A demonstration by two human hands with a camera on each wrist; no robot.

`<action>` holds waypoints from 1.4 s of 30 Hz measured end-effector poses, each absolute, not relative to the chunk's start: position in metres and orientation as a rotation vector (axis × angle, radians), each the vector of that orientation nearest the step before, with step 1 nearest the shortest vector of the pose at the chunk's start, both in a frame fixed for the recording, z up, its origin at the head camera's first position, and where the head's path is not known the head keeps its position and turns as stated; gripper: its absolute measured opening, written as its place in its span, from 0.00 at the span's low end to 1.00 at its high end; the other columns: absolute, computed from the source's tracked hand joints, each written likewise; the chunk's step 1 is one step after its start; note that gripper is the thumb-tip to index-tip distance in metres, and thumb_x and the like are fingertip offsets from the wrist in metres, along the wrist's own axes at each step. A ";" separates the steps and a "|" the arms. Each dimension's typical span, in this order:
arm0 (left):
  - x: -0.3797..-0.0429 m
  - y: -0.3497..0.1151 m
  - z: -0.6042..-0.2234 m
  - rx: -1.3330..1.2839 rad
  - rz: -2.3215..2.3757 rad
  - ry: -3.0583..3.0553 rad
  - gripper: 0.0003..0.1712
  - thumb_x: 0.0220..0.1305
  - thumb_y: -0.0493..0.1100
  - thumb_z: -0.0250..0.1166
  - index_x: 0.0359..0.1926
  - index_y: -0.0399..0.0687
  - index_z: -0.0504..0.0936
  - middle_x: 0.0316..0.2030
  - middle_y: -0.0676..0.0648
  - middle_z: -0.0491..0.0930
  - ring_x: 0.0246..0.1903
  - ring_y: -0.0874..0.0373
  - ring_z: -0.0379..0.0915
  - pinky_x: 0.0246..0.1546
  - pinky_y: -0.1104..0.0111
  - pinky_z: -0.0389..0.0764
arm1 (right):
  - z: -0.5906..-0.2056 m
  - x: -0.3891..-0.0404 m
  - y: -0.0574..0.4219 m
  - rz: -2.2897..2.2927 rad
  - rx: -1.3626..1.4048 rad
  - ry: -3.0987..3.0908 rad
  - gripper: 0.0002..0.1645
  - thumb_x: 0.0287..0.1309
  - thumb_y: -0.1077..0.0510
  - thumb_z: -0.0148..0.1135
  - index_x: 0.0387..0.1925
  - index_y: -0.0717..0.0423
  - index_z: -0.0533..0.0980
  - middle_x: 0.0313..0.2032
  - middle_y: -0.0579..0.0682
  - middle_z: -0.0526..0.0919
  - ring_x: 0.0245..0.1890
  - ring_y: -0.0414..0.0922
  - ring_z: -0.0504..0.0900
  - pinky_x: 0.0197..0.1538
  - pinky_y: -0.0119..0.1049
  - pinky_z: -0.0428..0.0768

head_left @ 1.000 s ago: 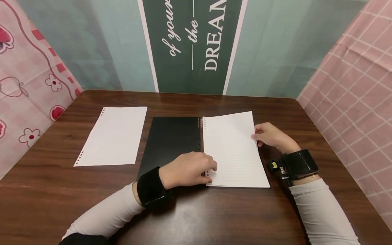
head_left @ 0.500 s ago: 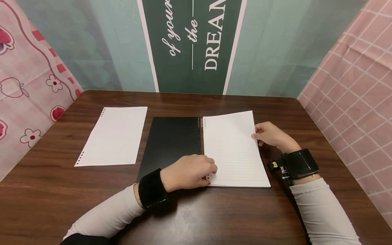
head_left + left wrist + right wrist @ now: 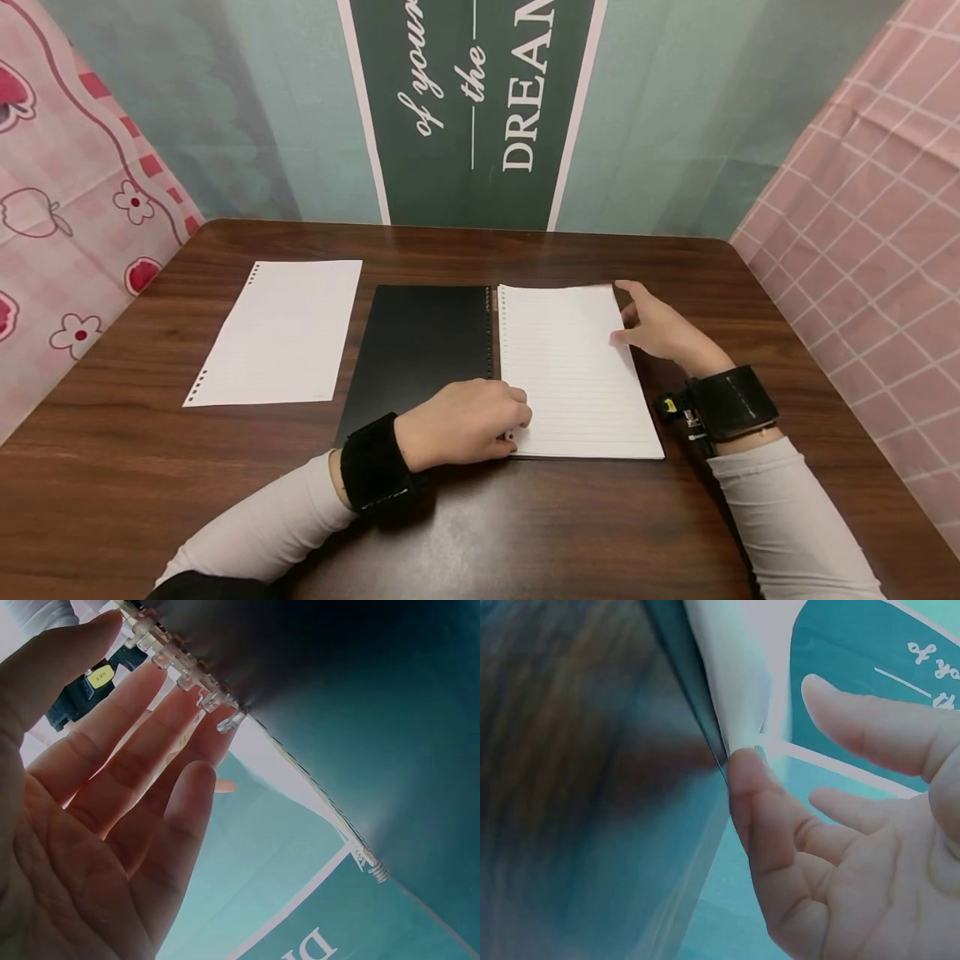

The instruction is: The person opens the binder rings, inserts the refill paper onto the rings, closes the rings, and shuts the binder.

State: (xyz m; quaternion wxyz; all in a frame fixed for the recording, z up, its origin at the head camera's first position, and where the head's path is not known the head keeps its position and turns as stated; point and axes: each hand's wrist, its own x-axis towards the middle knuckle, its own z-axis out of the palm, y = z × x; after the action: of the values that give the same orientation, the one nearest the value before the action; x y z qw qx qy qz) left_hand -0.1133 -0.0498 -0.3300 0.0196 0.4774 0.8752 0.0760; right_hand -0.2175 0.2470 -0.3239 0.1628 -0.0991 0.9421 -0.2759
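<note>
A loose-leaf notebook lies spread on the table, its black cover (image 3: 431, 350) to the left and lined white paper (image 3: 573, 375) to the right. My left hand (image 3: 468, 421) is at the near end of the spine, thumb and fingertips gripping the clear binding rings (image 3: 184, 671) in the left wrist view. At the paper's right edge is my right hand (image 3: 656, 329), thumb and index finger spread apart. One fingertip (image 3: 746, 769) meets the page edge in the right wrist view, while the thumb stands away from it.
A loose punched sheet (image 3: 277, 333) lies on the brown wooden table (image 3: 585, 533), left of the notebook. A green cloth with white lettering (image 3: 472, 108) hangs behind; pink patterned cloths flank both sides.
The paper's far right corner has come down and lies flatter. My right thumb and index finger have parted, letting go of the page edge. The left hand has barely moved.
</note>
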 end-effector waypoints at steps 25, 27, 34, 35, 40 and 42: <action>-0.113 -0.049 -0.331 1.452 0.209 2.726 0.19 0.56 0.35 0.66 0.16 0.56 0.69 0.23 0.57 0.70 0.21 0.65 0.63 0.19 0.77 0.61 | -0.330 -0.211 0.234 -0.551 -0.617 2.603 0.39 0.63 0.61 0.64 0.70 0.71 0.61 0.74 0.73 0.50 0.74 0.68 0.52 0.69 0.62 0.62; -0.113 -0.049 -0.332 1.450 0.218 2.719 0.19 0.55 0.34 0.65 0.15 0.56 0.69 0.24 0.57 0.71 0.21 0.65 0.63 0.20 0.78 0.61 | -0.329 -0.210 0.234 -0.553 -0.628 2.593 0.40 0.63 0.61 0.65 0.70 0.72 0.60 0.74 0.73 0.49 0.74 0.69 0.52 0.69 0.62 0.62; -0.113 -0.048 -0.332 1.460 0.200 2.725 0.18 0.55 0.34 0.66 0.15 0.54 0.72 0.25 0.56 0.72 0.22 0.64 0.64 0.21 0.77 0.62 | -0.329 -0.211 0.235 -0.561 -0.617 2.580 0.42 0.62 0.59 0.66 0.71 0.71 0.59 0.74 0.73 0.49 0.74 0.68 0.52 0.69 0.62 0.61; -0.113 -0.048 -0.332 1.463 0.184 2.730 0.17 0.55 0.34 0.66 0.16 0.54 0.73 0.25 0.55 0.72 0.22 0.64 0.64 0.21 0.77 0.62 | -0.329 -0.211 0.235 -0.555 -0.614 2.582 0.43 0.62 0.59 0.67 0.71 0.71 0.59 0.74 0.73 0.49 0.74 0.68 0.51 0.69 0.62 0.61; -0.114 -0.048 -0.329 1.472 0.120 2.739 0.11 0.56 0.34 0.68 0.20 0.51 0.79 0.26 0.53 0.74 0.24 0.61 0.67 0.24 0.76 0.65 | -0.328 -0.212 0.233 -0.502 -0.604 2.598 0.44 0.61 0.57 0.68 0.72 0.70 0.58 0.75 0.72 0.49 0.75 0.68 0.50 0.70 0.62 0.59; -0.116 -0.049 -0.329 1.460 0.145 2.714 0.10 0.57 0.35 0.68 0.21 0.51 0.80 0.27 0.53 0.74 0.25 0.61 0.68 0.26 0.75 0.66 | -0.327 -0.212 0.232 -0.489 -0.608 2.597 0.44 0.62 0.56 0.67 0.72 0.70 0.58 0.75 0.72 0.48 0.75 0.68 0.50 0.71 0.62 0.58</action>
State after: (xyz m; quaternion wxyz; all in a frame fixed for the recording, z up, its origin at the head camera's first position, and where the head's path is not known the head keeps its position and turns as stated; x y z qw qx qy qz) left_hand -0.1159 -0.0490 -0.3288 0.0283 0.4729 0.8794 0.0468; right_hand -0.2120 0.2319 -0.3271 0.2135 -0.2192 0.9356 -0.1761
